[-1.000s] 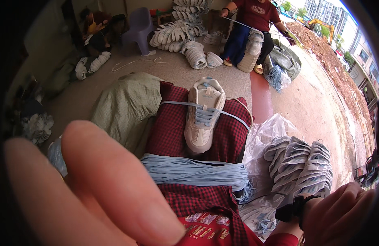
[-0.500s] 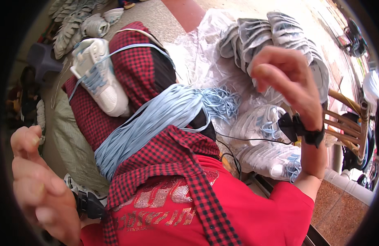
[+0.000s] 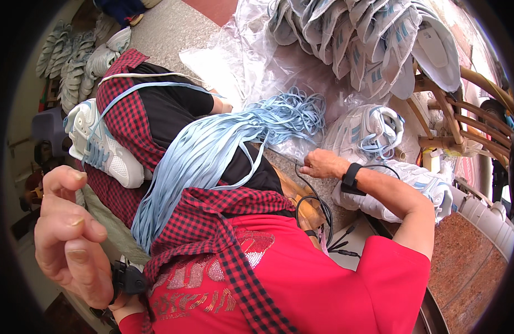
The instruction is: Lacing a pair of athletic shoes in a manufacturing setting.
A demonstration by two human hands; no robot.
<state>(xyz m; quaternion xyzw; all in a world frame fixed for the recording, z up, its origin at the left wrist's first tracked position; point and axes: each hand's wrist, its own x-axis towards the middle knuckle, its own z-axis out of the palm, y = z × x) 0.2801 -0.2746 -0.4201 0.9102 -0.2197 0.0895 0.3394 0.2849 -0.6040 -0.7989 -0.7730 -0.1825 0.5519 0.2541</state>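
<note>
My left hand (image 3: 73,239) is raised at the left with its fingers loosely curled and apart, holding nothing. My right hand (image 3: 323,165) is low at the right of my lap, beside a black cable (image 3: 308,182) and a white shoe. Its fingers are drawn together, and what they hold, if anything, is hidden. A white sneaker (image 3: 109,153) with blue-grey lacing lies on the red checked cloth (image 3: 123,111) over my left leg. A large bundle of light blue shoelaces (image 3: 193,142) drapes across my lap, its loose ends tangled at the right.
Stacked grey-white shoe uppers (image 3: 368,44) rise at the far right above clear plastic sheeting (image 3: 240,50). White shoes (image 3: 354,133) with blue laces sit right of my lap, near a wooden chair (image 3: 451,119). More shoes (image 3: 73,69) and a dark stool (image 3: 50,128) are at the left.
My right hand has dropped from raised in front of the stacked uppers to beside the lap. The left hand stays raised, slightly further right. The view has shifted.
</note>
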